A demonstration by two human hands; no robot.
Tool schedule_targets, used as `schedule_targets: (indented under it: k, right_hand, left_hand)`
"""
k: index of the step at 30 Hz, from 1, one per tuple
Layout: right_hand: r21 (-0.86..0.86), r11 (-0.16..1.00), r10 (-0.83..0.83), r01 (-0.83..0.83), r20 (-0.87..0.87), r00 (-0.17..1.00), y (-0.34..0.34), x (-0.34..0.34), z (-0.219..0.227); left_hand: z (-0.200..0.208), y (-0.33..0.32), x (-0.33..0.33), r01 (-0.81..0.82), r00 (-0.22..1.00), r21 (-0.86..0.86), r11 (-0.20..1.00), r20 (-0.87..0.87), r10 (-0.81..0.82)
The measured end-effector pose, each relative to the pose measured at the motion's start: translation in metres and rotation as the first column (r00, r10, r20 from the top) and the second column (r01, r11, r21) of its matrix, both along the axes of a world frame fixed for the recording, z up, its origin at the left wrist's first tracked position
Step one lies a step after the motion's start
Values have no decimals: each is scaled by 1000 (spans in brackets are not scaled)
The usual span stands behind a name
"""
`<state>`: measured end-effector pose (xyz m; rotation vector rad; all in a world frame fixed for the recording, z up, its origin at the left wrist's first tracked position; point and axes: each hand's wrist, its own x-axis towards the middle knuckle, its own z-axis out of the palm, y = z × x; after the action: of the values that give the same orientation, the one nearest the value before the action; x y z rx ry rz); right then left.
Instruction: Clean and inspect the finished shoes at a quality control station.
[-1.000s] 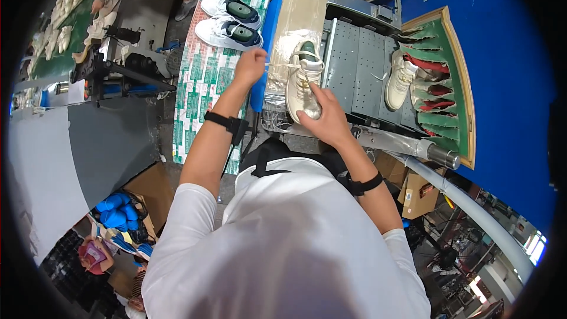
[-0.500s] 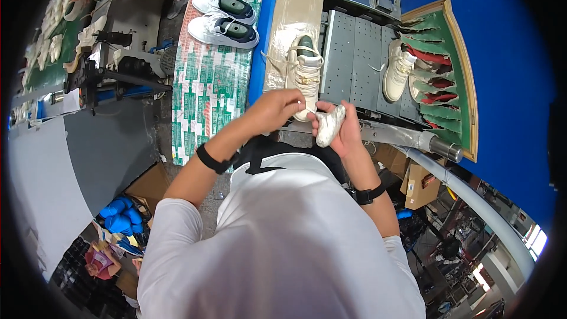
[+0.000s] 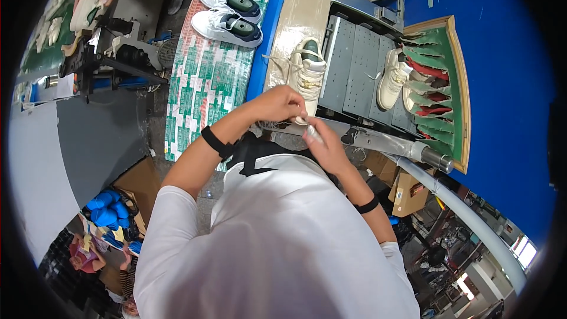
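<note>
Hands of the operator, seen from above. Your left hand (image 3: 280, 105) is bent at the wrist, its fingertips drawn together; whether they pinch anything is too small to tell. Your right hand (image 3: 328, 146) is closed around a whitish wad (image 3: 314, 134), mostly hidden by the fingers. The two hands meet nearly fingertip to fingertip, in front of the toe of a cream shoe (image 3: 308, 74). This shoe rests upright on the tan, film-covered tabletop (image 3: 304, 6), toe toward you, its loose lace (image 3: 277, 59) trailing to your left. To the left, beyond a blue strip (image 3: 269, 41), two white shoes (image 3: 218, 26) lie side by side on a green-and-white patterned board (image 3: 204, 82). To the right, a second cream shoe (image 3: 388, 85) stands on grey perforated plates (image 3: 357, 65), just beside a slit green curtain (image 3: 435, 120).
</note>
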<state>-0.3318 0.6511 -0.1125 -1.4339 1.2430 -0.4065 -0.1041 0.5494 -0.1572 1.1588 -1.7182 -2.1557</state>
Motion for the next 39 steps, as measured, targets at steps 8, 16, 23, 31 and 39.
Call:
schedule_targets:
  k: [8,16,23,31,39]
  right_hand:
    - [-389,918,-171,82,-200,965,-72,32,-1]
    - [-587,740,-64,-329,-548,834,-85,35,-9]
    - [-286,949,-175,132,-129,976,-84,30,-31]
    - [-234,972,-61,34,-110,992,-50,39,10]
    - [-476,879,-166,-10,-327,930,-74,-4,-17]
  left_hand:
    - [-32,-95,-27,-239,898,-876,419,-35,439]
    - [-36,-118,-12,-101,971,-681,725,93,222]
    - [-34,-117,-17,-57,959,-713,699,155,237]
    - [-39,-112,-9,-120,964,-653,748,104,246]
    - [-40,-86,-34,-307,912,-643,701,12,411]
